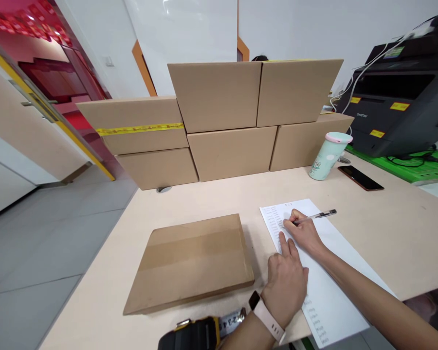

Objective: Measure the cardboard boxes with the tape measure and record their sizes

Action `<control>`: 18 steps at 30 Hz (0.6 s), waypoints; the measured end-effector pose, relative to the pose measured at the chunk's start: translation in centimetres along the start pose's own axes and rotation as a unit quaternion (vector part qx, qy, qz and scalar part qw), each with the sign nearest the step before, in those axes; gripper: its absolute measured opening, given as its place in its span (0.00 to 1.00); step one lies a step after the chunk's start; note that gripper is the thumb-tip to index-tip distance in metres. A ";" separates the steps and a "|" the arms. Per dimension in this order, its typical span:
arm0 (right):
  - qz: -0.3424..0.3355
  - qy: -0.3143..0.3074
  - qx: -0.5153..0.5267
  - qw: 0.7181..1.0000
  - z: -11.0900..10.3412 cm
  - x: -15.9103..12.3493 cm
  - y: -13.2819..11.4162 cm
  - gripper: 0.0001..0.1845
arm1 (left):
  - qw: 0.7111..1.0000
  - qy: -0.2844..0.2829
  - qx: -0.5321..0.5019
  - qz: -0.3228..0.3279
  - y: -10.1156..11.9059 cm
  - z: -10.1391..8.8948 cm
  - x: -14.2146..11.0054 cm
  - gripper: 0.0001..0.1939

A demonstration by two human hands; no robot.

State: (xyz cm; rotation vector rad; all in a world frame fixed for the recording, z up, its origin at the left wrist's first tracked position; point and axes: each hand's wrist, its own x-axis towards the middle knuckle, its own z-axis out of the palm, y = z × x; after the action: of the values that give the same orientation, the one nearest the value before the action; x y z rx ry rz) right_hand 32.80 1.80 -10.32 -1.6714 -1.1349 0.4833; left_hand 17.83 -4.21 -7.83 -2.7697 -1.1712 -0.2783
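Note:
My right hand [305, 234] is closed around a pen [319, 215], its tip down on a white paper sheet [336, 277]. Handwritten lines run along the left side of that sheet. Just below, my left hand [286, 272] lies on the paper's left edge with two fingers stretched forward and the others curled. A watch with a pale band [266, 318] is on my left wrist. To the left of my hands lies a flat, closed cardboard box [193, 262]. A black and yellow tape measure [191, 335] is by my left forearm, a short piece of its blade out.
Several cardboard boxes [231, 153] are stacked along the table's [219, 199] back. A mint tumbler [328, 158] with a pink rim and a dark phone [361, 178] stand and lie at right. Behind them is a black printer [397, 107]. Floor [51, 243] shows at left.

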 end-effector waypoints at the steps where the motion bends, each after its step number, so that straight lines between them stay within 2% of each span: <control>1: 0.000 0.000 0.000 1.000 0.0 0.0 0.0 0.13 | 1.000 -0.002 -0.001 0.000 0.0 0.0 0.0 0.32; 18: 0.002 0.003 -0.006 1.000 -0.3 0.1 0.1 0.13 | 1.000 -0.003 0.001 -0.005 0.1 0.2 0.1 0.32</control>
State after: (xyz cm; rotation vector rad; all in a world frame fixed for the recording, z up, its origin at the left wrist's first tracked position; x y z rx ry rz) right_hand 33.12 1.77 -10.29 -1.6854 -1.1311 0.4746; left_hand 17.97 -4.21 -7.98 -2.7662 -1.1878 -0.2699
